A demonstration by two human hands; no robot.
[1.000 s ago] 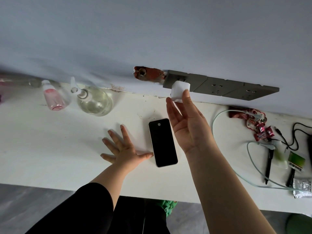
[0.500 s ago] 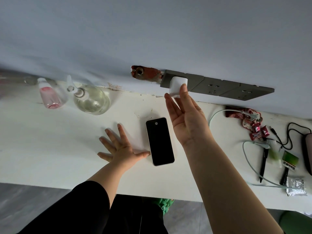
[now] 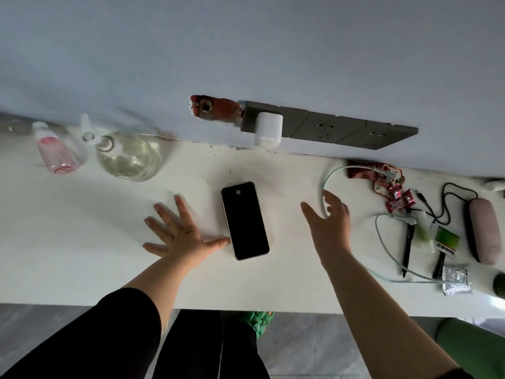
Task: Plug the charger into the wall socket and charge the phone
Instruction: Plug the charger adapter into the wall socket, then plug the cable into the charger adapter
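Note:
The white charger block (image 3: 268,128) sits plugged into the leftmost outlet of the grey wall socket strip (image 3: 328,128). A black-screened phone (image 3: 244,220) lies flat on the white counter (image 3: 82,242). My left hand (image 3: 180,232) rests flat on the counter, fingers spread, its thumb touching the phone's left edge. My right hand (image 3: 329,222) hovers open to the right of the phone, fingertips close to a pale green cable (image 3: 326,181) that curves across the counter. No cable is attached to the charger or the phone.
A pink bottle (image 3: 56,153) and a clear pump bottle (image 3: 127,155) stand at the back left. On the right lie red wrappers (image 3: 382,181), pens, a black cord (image 3: 448,203), a pink case (image 3: 482,231) and a silver sachet (image 3: 456,277). A damaged red patch (image 3: 216,108) marks the wall.
My right hand let go of the charger, which stays in the socket, and moved down and right toward the green cable. My left hand stayed put.

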